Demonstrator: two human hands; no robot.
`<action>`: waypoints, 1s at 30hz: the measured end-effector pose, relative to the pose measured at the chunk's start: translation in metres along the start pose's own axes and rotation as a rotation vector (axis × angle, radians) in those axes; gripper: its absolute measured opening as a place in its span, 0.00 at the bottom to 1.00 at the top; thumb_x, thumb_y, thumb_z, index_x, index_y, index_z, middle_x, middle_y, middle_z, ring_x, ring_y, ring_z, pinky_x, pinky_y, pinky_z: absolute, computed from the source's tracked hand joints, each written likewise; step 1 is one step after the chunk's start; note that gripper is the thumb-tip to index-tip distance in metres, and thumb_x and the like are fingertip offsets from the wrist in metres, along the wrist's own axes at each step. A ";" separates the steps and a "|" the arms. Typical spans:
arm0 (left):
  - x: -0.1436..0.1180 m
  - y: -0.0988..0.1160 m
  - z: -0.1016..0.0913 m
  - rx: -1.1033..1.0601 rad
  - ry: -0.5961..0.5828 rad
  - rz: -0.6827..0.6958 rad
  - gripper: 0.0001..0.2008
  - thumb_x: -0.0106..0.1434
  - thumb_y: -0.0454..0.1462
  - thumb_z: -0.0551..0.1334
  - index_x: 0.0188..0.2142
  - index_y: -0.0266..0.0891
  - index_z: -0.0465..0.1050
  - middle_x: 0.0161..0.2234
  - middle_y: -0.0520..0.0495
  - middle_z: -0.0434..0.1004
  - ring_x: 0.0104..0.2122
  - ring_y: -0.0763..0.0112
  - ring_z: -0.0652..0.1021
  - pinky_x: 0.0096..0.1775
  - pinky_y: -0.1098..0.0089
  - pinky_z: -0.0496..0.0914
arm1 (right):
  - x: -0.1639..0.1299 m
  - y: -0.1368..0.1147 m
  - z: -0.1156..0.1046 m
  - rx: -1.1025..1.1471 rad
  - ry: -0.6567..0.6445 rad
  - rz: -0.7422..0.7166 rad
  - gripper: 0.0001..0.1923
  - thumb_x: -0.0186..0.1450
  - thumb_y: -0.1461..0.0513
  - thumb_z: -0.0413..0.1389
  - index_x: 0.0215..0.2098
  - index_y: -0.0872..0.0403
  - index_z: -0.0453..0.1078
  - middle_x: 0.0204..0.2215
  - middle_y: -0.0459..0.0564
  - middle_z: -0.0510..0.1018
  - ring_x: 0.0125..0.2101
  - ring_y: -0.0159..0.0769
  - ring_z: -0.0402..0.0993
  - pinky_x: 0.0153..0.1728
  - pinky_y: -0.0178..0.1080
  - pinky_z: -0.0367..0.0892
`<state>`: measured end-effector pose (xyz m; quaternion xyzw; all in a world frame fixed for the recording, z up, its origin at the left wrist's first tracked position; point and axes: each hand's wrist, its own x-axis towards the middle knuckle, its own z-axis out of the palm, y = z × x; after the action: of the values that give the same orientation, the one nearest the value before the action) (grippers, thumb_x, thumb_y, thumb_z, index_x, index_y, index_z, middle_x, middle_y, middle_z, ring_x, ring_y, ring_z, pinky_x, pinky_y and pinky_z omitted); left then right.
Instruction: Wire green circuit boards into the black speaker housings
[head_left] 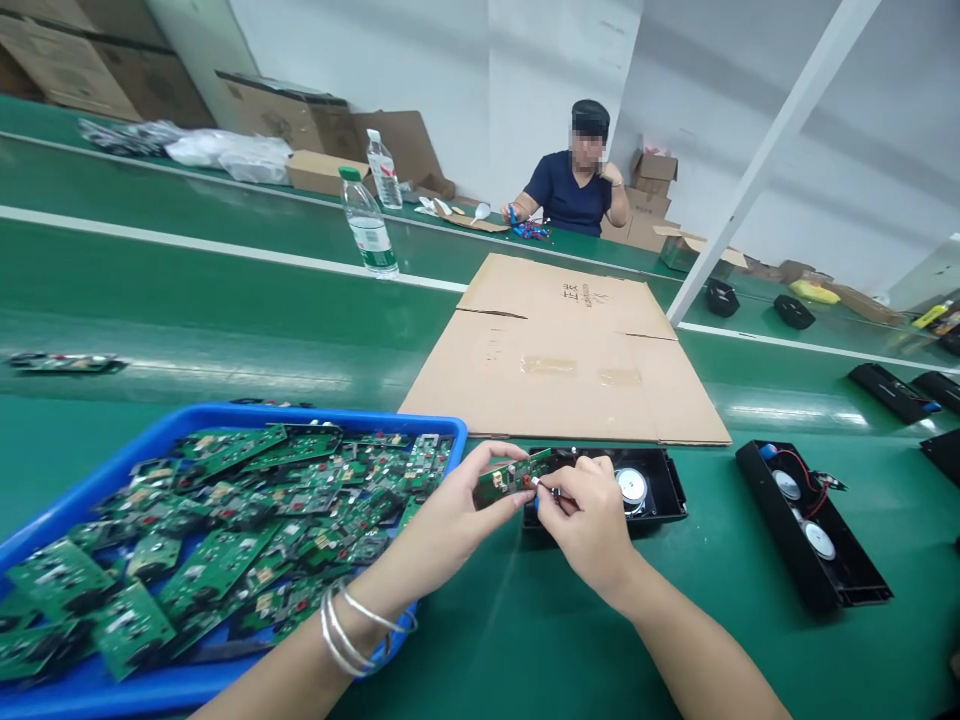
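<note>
Smooth green bench (225, 330) in a white-walled room. Left hand (450, 525) pinches one green circuit board (514, 478); right hand (592, 520) closes its fingertips on a small white connector (537, 485) at the board's 3 o'clock end. Black plastic speaker housing (660, 485) lies directly behind. Blue tray (90, 690) at 9 o'clock holds many boards. Two clear bottles at 11 o'clock; flat cardboard sheet (562, 360) at 12.
</note>
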<state>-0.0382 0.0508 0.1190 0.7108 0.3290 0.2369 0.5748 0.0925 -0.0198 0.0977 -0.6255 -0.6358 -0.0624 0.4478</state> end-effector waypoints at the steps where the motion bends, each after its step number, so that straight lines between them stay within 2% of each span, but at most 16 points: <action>1: -0.001 -0.001 0.001 0.007 -0.001 0.008 0.14 0.54 0.43 0.57 0.40 0.41 0.62 0.37 0.50 0.72 0.40 0.63 0.73 0.43 0.63 0.69 | -0.001 0.000 0.001 -0.010 0.011 -0.031 0.09 0.58 0.68 0.50 0.21 0.55 0.65 0.12 0.39 0.62 0.19 0.26 0.54 0.28 0.34 0.50; 7: -0.002 -0.004 0.004 0.084 -0.010 -0.026 0.21 0.57 0.44 0.54 0.48 0.38 0.63 0.46 0.45 0.71 0.43 0.60 0.73 0.45 0.62 0.68 | -0.004 0.002 0.004 -0.110 0.035 -0.140 0.14 0.59 0.70 0.48 0.17 0.56 0.60 0.13 0.41 0.63 0.20 0.28 0.52 0.28 0.35 0.48; 14: -0.003 -0.005 0.007 0.058 -0.011 -0.017 0.23 0.56 0.45 0.55 0.49 0.36 0.66 0.48 0.45 0.72 0.50 0.60 0.70 0.52 0.64 0.64 | -0.006 0.001 0.005 -0.198 0.023 -0.177 0.14 0.60 0.70 0.47 0.17 0.56 0.58 0.14 0.42 0.64 0.21 0.29 0.52 0.28 0.35 0.48; 16: -0.004 -0.006 0.009 -0.007 -0.016 -0.039 0.24 0.55 0.46 0.56 0.49 0.36 0.66 0.49 0.44 0.72 0.50 0.59 0.70 0.53 0.63 0.63 | -0.005 0.000 0.005 -0.226 0.038 -0.200 0.15 0.62 0.69 0.47 0.17 0.56 0.58 0.14 0.43 0.64 0.21 0.29 0.52 0.28 0.36 0.48; 21: -0.005 -0.009 0.016 -0.322 -0.040 -0.100 0.28 0.55 0.50 0.56 0.50 0.34 0.65 0.50 0.42 0.70 0.48 0.59 0.71 0.52 0.63 0.65 | -0.005 -0.001 0.007 -0.244 0.064 -0.208 0.17 0.64 0.69 0.44 0.18 0.56 0.59 0.13 0.43 0.63 0.21 0.30 0.53 0.27 0.36 0.48; 25: -0.007 -0.008 0.019 -0.326 -0.007 -0.092 0.26 0.55 0.49 0.57 0.49 0.36 0.66 0.51 0.42 0.69 0.50 0.58 0.70 0.53 0.63 0.63 | -0.008 0.001 0.014 -0.213 0.077 -0.186 0.17 0.64 0.69 0.43 0.18 0.56 0.59 0.14 0.43 0.64 0.21 0.29 0.54 0.27 0.35 0.48; 27: -0.007 -0.005 0.017 -0.248 0.006 -0.076 0.24 0.56 0.49 0.56 0.47 0.37 0.68 0.50 0.43 0.70 0.50 0.57 0.69 0.54 0.61 0.62 | -0.007 0.002 0.015 -0.218 0.026 -0.169 0.17 0.63 0.69 0.44 0.17 0.56 0.58 0.14 0.43 0.64 0.21 0.29 0.54 0.27 0.35 0.49; 30: -0.005 -0.001 0.008 -0.129 -0.037 -0.054 0.20 0.55 0.47 0.57 0.42 0.39 0.71 0.46 0.45 0.73 0.49 0.56 0.70 0.53 0.60 0.63 | 0.001 0.001 0.002 -0.227 -0.178 -0.122 0.13 0.61 0.68 0.49 0.19 0.55 0.62 0.17 0.43 0.66 0.24 0.30 0.57 0.28 0.35 0.52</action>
<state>-0.0364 0.0417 0.1168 0.6675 0.3215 0.2288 0.6315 0.0924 -0.0175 0.0962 -0.6355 -0.6986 -0.1052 0.3115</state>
